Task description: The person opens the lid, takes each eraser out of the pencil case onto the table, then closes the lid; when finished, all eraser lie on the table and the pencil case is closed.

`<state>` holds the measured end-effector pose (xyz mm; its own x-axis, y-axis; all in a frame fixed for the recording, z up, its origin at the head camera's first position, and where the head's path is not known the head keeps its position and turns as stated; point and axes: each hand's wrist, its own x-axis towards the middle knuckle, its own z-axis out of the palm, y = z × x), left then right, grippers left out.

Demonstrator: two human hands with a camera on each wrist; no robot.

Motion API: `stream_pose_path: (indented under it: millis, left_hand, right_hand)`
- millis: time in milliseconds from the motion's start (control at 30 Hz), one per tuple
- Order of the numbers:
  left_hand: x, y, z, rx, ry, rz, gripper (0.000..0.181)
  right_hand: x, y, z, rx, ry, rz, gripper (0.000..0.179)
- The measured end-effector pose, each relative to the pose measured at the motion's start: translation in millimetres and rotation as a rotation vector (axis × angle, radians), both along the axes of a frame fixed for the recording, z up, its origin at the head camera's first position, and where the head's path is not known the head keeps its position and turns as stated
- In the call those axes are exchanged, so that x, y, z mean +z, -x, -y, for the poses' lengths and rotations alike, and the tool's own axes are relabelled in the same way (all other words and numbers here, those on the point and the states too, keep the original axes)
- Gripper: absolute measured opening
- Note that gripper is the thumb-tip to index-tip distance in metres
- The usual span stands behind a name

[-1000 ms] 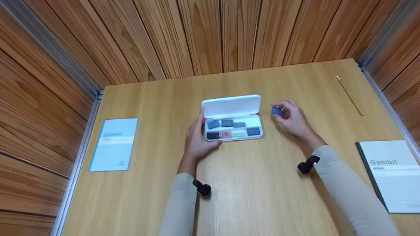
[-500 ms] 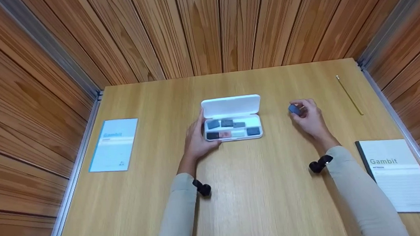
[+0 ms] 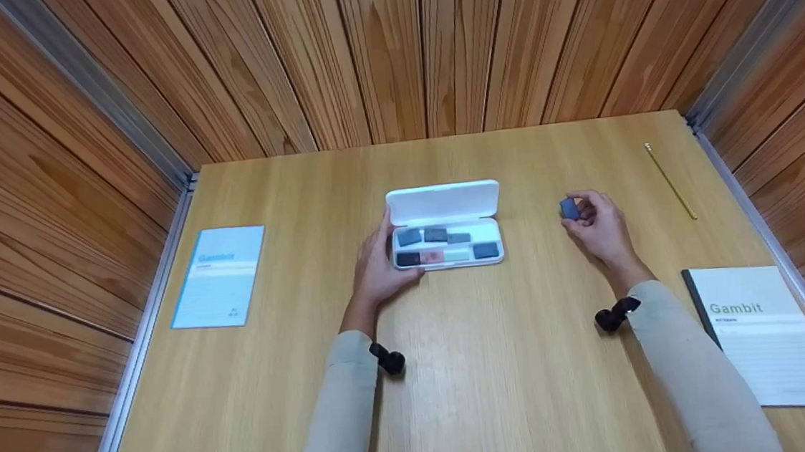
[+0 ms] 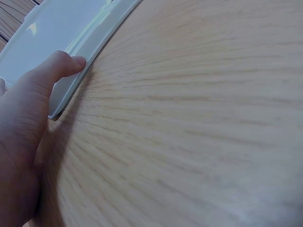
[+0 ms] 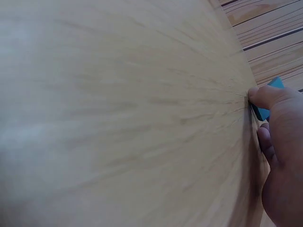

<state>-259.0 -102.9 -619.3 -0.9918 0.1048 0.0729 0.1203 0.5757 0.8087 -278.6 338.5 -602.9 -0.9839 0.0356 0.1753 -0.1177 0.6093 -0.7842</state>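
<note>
At the middle of the table a white hinged case [image 3: 478, 234] lies with its lid raised. Several small blocks sit in its two rows, among them a dark one [image 3: 409, 259], a pink one [image 3: 431, 257] and a blue-grey one [image 3: 485, 250]. My left hand [image 3: 378, 267] holds the case by its left end; the left wrist view shows the thumb [image 4: 66, 65] on its front edge. Farther right, my right hand [image 3: 600, 228] pinches a small blue eraser-like block [image 3: 568, 208] between thumb and fingers, close to the tabletop. In the right wrist view that block [image 5: 263, 114] looks teal and partly hidden.
A pale blue notebook [image 3: 218, 278] lies on the left. At the far right is a yellow pencil [image 3: 670, 180], with a larger white notebook [image 3: 778, 340] nearer the front, partly behind my right sleeve. Wooden walls [image 3: 389, 54] enclose the table's back and sides.
My right hand has moved right, away from the case, with the blue block in its fingers, and has slowed. The block has turned slightly. My left hand and the case stay put.
</note>
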Motion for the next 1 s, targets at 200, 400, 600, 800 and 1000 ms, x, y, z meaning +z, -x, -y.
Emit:
stream_pose_path:
  millis: [200,400,600,800,1000]
  left_hand:
    - [0.6,0.6,-0.2,-0.003,-0.008,0.001,0.133]
    - [-0.2,-1.4,-0.9,0.009,-0.011,0.012,0.132]
    - [0.6,-3.2,-0.9,0.012,-0.016,0.015,0.131]
    - [-0.9,-2.0,-0.3,0.008,-0.006,0.011,0.132]
    - [-1.7,0.5,0.5,-0.006,0.01,-0.015,0.133]
  right_hand:
    - [2.1,-0.3,-1.1,-0.001,-0.004,0.02,0.052]
    - [2.3,0.1,-2.3,0.009,0.003,0.01,0.054]
    - [5.3,0.1,-1.4,0.029,0.006,0.018,0.054]
    - [14.4,1.4,7.7,0.062,0.008,-0.002,0.055]
    - [17.4,3.4,22.3,0.105,0.005,-0.02,0.054]
